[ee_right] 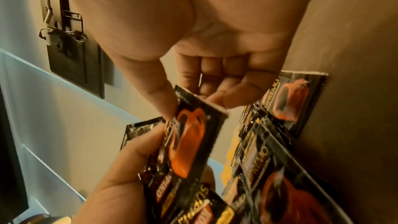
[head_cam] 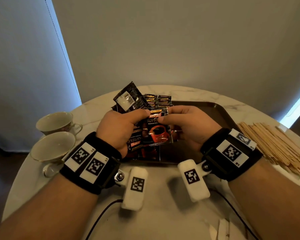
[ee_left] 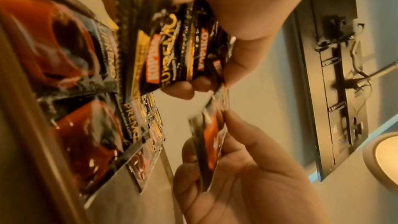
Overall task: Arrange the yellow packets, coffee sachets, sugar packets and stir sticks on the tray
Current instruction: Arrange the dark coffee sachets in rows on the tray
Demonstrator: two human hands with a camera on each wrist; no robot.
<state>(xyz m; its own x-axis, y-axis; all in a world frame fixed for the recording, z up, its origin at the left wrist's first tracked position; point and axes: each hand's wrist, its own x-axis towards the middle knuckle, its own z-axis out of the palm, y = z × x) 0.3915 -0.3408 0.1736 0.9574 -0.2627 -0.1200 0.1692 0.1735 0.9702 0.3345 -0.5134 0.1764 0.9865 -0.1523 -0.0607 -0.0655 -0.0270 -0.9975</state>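
My left hand (head_cam: 121,129) grips a fanned bundle of black coffee sachets (head_cam: 128,99) above the brown tray (head_cam: 206,108). My right hand (head_cam: 185,125) pinches one sachet with a red cup print (head_cam: 158,134) by its top edge, between thumb and forefinger, right beside the bundle. The left wrist view shows the bundle (ee_left: 172,54) under my left thumb and the single sachet (ee_left: 213,142) in my right hand's fingers (ee_left: 247,176). More sachets lie flat on the tray's left part (head_cam: 149,153) and at its back (head_cam: 161,100). A heap of wooden stir sticks (head_cam: 275,144) lies on the table right of the tray.
Two teacups (head_cam: 55,122) (head_cam: 52,146) stand at the left edge of the round marble table (head_cam: 163,213). Some white paper packets (head_cam: 222,229) lie near the front right. The tray's right half shows bare brown surface. Dark cables run across the table's front.
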